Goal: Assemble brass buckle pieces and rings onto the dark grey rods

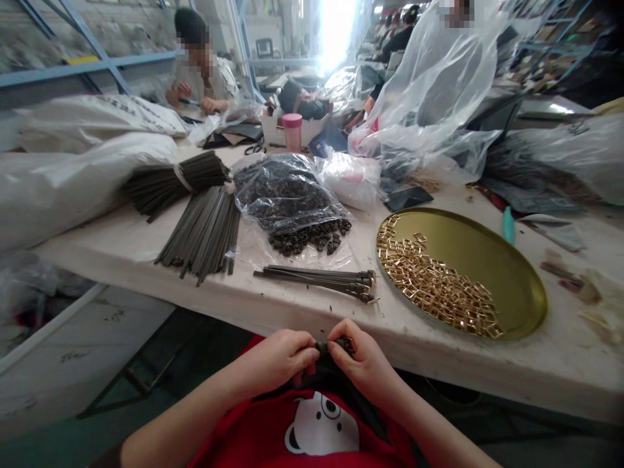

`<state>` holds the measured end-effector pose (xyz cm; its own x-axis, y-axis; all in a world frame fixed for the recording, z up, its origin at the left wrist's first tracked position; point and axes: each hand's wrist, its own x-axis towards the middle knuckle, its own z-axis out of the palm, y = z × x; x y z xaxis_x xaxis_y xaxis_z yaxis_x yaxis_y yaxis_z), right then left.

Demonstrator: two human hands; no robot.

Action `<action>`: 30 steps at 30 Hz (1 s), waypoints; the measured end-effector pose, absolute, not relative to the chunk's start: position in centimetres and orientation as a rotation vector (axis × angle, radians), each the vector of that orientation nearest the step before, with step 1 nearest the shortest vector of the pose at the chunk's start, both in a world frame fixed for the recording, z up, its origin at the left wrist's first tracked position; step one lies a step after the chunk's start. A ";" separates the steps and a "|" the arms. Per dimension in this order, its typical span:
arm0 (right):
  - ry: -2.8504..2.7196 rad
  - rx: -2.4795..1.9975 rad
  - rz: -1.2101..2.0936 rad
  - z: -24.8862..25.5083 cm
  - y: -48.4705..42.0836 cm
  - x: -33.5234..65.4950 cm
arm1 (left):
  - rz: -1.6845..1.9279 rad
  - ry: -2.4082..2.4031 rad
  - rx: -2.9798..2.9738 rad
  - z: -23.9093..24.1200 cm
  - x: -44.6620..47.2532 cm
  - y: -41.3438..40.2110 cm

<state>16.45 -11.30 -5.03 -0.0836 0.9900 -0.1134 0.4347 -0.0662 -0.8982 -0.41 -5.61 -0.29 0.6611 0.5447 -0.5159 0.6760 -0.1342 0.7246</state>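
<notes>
My left hand (277, 361) and my right hand (363, 364) meet just below the table's front edge, above my red shirt. Both are closed in a pinch on a dark strap (325, 354) whose end shows between the fingertips. A small dark loop sits at my right fingertips. On the table in front lie a few finished dark straps with gold buckles (324, 279). A round gold tray (511, 273) to the right holds several gold buckles (439, 286). A clear bag of small dark loops (297, 208) spills open at the centre. Loose dark straps (205, 234) lie to the left.
A bundled stack of dark straps (170, 185) and large white sacks (73, 162) fill the left. A pink cup (292, 132), a phone (408, 198) and clear plastic bags (429, 97) stand farther back. A person (199, 71) sits working at the far side.
</notes>
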 end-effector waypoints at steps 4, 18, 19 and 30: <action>-1.679 -1.548 1.026 -5.6 -11.1 16.6 | -0.130 1.043 1.896 -1.5 0.0 -5.6; -1.655 -1.321 1.203 -5.5 -10.9 17.4 | -0.133 0.862 1.994 -1.6 0.4 -4.4; -1.643 -1.323 1.207 -5.6 -10.9 17.5 | -0.135 0.871 2.000 -1.5 0.3 -4.4; -1.764 -1.293 0.969 -5.3 -11.6 16.6 | -0.101 0.934 2.254 -0.1 1.2 -5.5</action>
